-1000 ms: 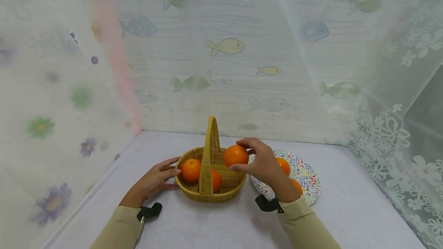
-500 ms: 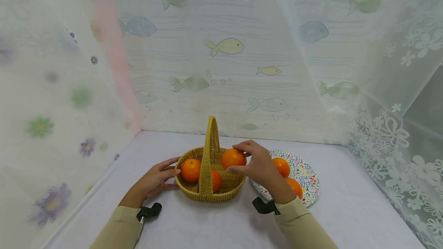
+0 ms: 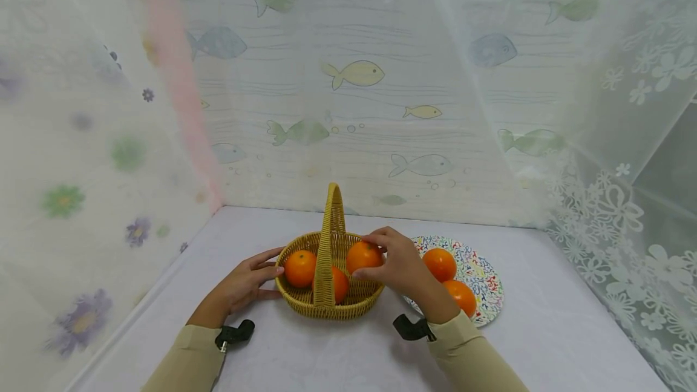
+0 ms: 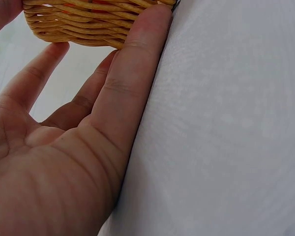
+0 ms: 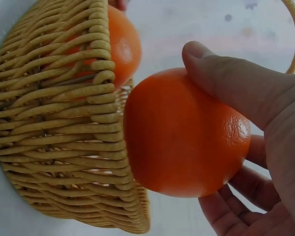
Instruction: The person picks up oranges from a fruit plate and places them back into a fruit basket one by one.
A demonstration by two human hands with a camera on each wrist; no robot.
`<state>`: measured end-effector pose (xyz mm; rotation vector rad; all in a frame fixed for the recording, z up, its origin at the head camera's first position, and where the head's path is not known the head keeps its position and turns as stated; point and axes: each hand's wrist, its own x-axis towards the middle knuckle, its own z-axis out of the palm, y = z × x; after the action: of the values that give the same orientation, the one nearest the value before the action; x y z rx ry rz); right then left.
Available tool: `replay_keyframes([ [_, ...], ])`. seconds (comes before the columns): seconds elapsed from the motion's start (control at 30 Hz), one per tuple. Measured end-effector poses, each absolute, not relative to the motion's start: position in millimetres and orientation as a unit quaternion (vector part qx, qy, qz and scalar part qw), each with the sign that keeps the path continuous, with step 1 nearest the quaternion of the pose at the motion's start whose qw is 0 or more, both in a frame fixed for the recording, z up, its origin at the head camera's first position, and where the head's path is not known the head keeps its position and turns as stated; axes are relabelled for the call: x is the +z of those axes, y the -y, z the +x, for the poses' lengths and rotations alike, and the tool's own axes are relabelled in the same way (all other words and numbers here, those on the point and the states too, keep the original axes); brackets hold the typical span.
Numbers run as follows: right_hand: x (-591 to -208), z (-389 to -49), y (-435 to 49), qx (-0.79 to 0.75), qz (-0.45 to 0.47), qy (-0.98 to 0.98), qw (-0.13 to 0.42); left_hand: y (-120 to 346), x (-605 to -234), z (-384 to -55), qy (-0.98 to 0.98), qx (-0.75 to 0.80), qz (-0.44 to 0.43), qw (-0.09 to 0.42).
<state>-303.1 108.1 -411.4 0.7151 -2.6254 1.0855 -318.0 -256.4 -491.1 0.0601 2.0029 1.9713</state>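
A yellow woven basket (image 3: 332, 310) with a tall arched handle stands on the table, and two oranges (image 3: 300, 268) lie inside it. My right hand (image 3: 404, 264) holds a third orange (image 5: 187, 132) between thumb and fingers. In the head view that orange is low inside the right half of the basket, while the right wrist view shows it at the woven rim (image 5: 105, 93). My left hand (image 3: 242, 286) rests against the basket's left side with its fingers spread and fairly straight. Its fingertips (image 4: 150, 24) touch the wicker wall in the left wrist view.
To the right, a round plate (image 3: 484, 277) with a multicoloured pattern carries two more oranges (image 3: 440, 265), close beside my right forearm. A white cloth covers the table (image 3: 544, 319). Printed curtains (image 3: 359, 138) hang behind and at both sides.
My right hand has moved down and slightly left with its orange, deeper into the basket. The oranges on the plate show more fully. The left hand and basket have stayed put.
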Motion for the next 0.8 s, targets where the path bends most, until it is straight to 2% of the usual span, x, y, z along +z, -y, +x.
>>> replay_keyframes([
  [0.27, -415.1, -302.7, -104.6, 0.362, 0.243, 0.897, 0.077, 256.4, -490.8, -318.3, -0.704, 0.689, 0.023, 0.168],
  [0.8, -419.5, -303.0, -102.5, 0.364, 0.245, 0.896, 0.07, 257.1, -495.1, -320.4, -0.703, 0.692, 0.025, 0.163],
])
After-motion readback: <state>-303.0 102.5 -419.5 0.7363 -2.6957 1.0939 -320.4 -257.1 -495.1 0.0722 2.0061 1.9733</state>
